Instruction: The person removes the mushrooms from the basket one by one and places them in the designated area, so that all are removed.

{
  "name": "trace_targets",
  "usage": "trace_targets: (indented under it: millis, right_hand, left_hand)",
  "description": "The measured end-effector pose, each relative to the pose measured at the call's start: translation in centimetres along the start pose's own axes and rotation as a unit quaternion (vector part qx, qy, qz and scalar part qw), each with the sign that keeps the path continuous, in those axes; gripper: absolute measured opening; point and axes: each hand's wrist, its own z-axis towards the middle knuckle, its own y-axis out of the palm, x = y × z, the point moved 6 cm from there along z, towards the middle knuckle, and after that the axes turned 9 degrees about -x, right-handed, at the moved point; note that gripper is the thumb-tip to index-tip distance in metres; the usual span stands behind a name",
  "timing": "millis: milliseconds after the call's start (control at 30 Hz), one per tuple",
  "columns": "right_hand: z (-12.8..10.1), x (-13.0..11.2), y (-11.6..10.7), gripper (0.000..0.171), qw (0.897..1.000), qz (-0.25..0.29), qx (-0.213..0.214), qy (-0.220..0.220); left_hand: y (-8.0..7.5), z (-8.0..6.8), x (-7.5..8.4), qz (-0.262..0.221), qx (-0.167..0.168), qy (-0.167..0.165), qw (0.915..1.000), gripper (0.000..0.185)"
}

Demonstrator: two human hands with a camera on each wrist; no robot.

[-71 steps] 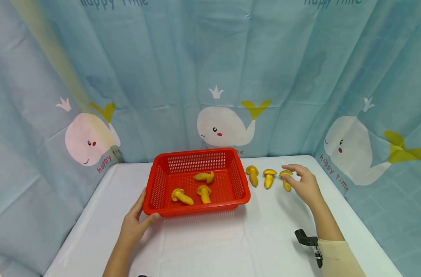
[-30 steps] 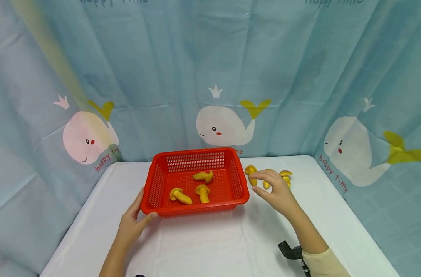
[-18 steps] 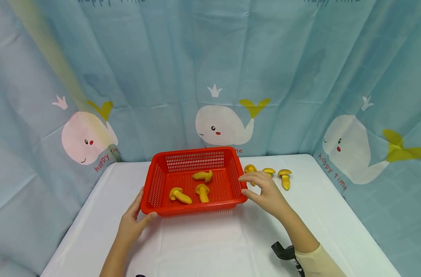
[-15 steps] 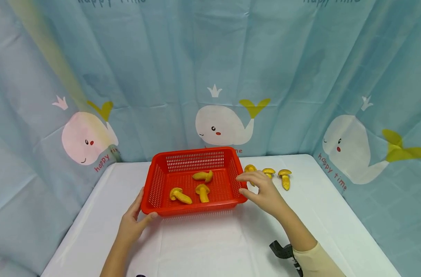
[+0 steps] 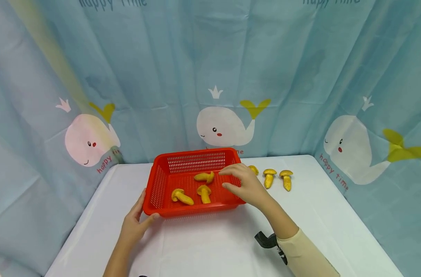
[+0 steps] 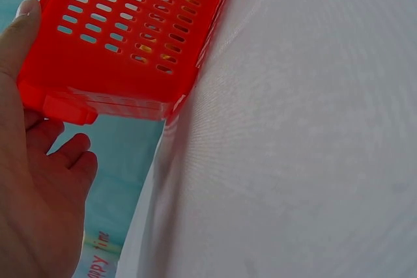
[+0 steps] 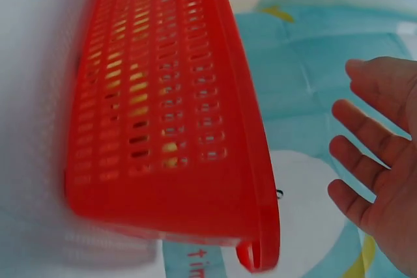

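Note:
A red slotted plastic basket [image 5: 196,211] stands on the white table with three yellow mushrooms lying in it: one at the front left [image 5: 181,196], one at the front middle [image 5: 204,193] and one farther back [image 5: 205,177]. My left hand [image 5: 132,225] grips its front left corner, thumb at the front rim and fingers along the left side; the left wrist view shows this hand [image 6: 45,187] at the rim. Above the right part of the basket hovers my right hand [image 5: 246,184], fingers parted, holding nothing. The right wrist view shows this hand [image 7: 384,141] beyond the basket wall [image 7: 163,206].
Right of the basket, three more yellow mushrooms lie in a row: one partly hidden by my right hand [image 5: 253,169], a middle one [image 5: 269,177] and a right one [image 5: 286,179]. A blue whale-print curtain [image 5: 283,57] hangs around the white table [image 5: 203,250].
My right hand has travelled left from the rightmost mushroom on the table, past the others, to over the basket. The mushrooms lie as before, and my left hand stays at the basket's corner.

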Motion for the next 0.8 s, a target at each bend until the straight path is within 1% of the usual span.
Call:
trace_targets:
  millis: [133,367,500,800]
  right_hand:
    - [1.1,-0.3,0.7,0.033,1.000,-0.007,-0.009,0.001]
    - [3.6,-1.5,1.7,0.034,0.999,-0.009,-0.030,-0.010]
    - [5.0,-2.0,2.1,0.032,0.999,-0.007,-0.048,-0.015]
    - [7.0,-2.4,3.8,0.029,0.996,0.008,-0.085,0.005]
  left_hand:
    - [0.2,-0.1,0.1,-0.008,0.001,0.006,0.9999,0.094]
    - [-0.1,0.0,0.6,0.010,0.006,-0.003,0.9999,0.094]
    - [-0.2,0.0,0.4,0.006,0.005,-0.004,1.0000,0.094]
    - [0.0,-0.1,0.3,-0.006,0.004,0.004,1.0000,0.095]
